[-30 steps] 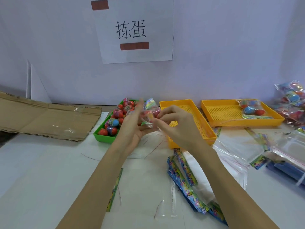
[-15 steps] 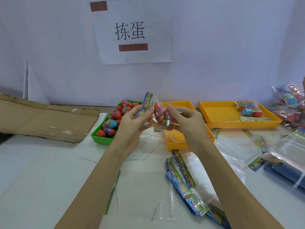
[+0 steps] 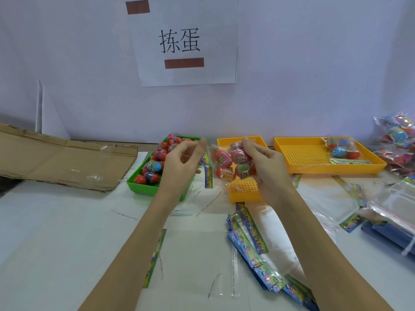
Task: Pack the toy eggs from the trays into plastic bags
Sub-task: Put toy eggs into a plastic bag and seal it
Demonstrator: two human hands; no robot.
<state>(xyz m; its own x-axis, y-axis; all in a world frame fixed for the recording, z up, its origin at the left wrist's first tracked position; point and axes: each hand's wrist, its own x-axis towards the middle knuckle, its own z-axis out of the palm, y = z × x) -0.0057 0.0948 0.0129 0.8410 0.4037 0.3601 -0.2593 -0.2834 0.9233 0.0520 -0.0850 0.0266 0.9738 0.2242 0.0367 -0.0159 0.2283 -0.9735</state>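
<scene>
A clear plastic bag [image 3: 231,163] holding several red and green toy eggs hangs in the air between my hands, in front of the trays. My left hand [image 3: 179,169] pinches its left edge, where the colourful header strip [image 3: 208,176] hangs down. My right hand [image 3: 268,169] grips the bag's right side with curled fingers. Behind my left hand, the green tray [image 3: 143,187] holds several loose red and blue eggs [image 3: 155,166]. The middle orange tray [image 3: 246,191] is partly hidden by the bag and my right hand.
A second orange tray [image 3: 314,167] at the right holds a filled bag [image 3: 341,149]. More filled bags [image 3: 399,140] pile at the far right. Empty bags [image 3: 251,245] lie stacked under my right forearm, one more [image 3: 155,259] under my left. Flattened cardboard [image 3: 56,158] lies at the left.
My hands have moved apart and stretched the bag out sideways. The header strip, earlier sticking up by my left hand, now hangs down. The eggs have settled toward my right hand.
</scene>
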